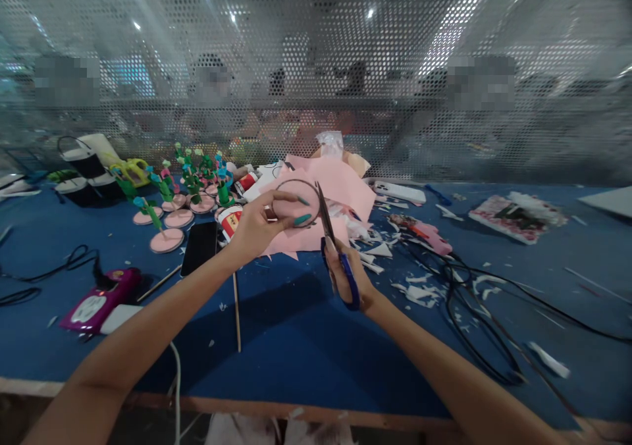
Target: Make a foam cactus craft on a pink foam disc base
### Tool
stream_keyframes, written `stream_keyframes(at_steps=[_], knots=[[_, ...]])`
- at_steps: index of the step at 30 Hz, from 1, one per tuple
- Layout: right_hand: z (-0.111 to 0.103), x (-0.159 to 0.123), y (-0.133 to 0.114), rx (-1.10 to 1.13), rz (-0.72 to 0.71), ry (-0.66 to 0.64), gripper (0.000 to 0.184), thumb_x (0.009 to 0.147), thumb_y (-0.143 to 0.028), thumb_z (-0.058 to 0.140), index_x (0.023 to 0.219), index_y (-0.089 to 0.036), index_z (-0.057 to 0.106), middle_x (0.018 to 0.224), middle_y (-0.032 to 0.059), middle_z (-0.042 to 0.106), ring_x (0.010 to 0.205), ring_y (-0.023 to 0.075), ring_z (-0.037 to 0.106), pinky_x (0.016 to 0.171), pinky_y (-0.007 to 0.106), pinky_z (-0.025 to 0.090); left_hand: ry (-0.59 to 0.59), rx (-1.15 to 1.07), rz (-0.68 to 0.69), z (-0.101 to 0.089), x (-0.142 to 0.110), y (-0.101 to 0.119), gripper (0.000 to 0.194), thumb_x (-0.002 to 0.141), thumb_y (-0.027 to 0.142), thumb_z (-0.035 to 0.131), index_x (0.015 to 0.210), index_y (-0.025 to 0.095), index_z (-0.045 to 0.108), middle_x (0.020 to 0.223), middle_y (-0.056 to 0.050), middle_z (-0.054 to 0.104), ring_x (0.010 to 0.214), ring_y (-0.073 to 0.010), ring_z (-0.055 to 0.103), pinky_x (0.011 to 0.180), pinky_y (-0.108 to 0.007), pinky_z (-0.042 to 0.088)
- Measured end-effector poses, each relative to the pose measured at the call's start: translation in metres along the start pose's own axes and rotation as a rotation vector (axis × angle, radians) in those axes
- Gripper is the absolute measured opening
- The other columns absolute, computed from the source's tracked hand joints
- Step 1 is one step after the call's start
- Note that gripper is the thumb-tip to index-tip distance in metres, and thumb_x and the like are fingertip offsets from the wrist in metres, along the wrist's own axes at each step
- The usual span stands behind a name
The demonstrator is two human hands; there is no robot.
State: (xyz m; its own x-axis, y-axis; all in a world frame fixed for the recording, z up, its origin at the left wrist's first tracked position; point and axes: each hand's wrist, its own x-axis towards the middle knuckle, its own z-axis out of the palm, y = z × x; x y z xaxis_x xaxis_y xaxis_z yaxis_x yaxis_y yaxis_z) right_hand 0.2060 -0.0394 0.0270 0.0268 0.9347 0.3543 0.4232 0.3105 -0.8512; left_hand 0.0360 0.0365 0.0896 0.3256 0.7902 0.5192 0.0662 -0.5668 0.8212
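My left hand point(259, 224) is closed on a round pink foam disc point(295, 205), pinched between thumb and fingers above the blue table point(286, 326). My right hand point(345, 277) grips blue-handled scissors point(332, 241), whose blades point up and meet the disc's right edge. Sheets of pink foam point(340, 185) lie on the table just behind the disc.
Several small foam flowers on pink round bases point(172, 218) stand at the back left beside a black phone point(200, 247) and glue bottles point(230, 221). White scraps point(419, 290) and black cables point(474, 313) lie to the right. A wooden stick point(237, 313) lies near the front. A perforated screen point(316, 70) closes the back.
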Motion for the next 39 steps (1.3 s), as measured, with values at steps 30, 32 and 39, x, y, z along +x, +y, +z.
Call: stream_keyframes(at_steps=[30,32,39], knots=[[-0.001,0.001,-0.004,-0.016,0.029,0.015,0.051,0.083,-0.071,0.034,0.071,-0.021,0.041,0.045,-0.0052,0.036,0.041,0.0103,0.04,0.039,0.022,0.032,-0.098,-0.009,0.034,-0.007,0.006,-0.005,0.029,0.064,0.017,0.075,0.092,0.015,0.067,0.097,-0.006,0.069,0.072,-0.0112,0.06,0.058,-0.019,0.051],[-0.001,0.002,-0.004,-0.019,0.035,0.011,0.051,0.082,-0.071,0.034,0.072,-0.021,0.041,0.045,-0.0054,0.036,0.041,0.0105,0.041,0.039,0.023,0.033,-0.121,-0.037,0.039,-0.008,0.007,-0.008,0.03,0.064,0.018,0.076,0.092,0.015,0.067,0.096,-0.006,0.068,0.073,-0.0113,0.061,0.06,-0.019,0.051],[-0.004,0.003,-0.004,-0.104,0.018,-0.015,0.049,0.084,-0.068,0.034,0.07,-0.021,0.041,0.047,-0.0035,0.039,0.045,0.0115,0.044,0.042,0.023,0.033,-0.174,0.004,0.022,-0.014,0.01,-0.003,0.031,0.063,0.022,0.077,0.091,0.014,0.066,0.099,-0.007,0.068,0.069,-0.0103,0.06,0.058,-0.02,0.053]])
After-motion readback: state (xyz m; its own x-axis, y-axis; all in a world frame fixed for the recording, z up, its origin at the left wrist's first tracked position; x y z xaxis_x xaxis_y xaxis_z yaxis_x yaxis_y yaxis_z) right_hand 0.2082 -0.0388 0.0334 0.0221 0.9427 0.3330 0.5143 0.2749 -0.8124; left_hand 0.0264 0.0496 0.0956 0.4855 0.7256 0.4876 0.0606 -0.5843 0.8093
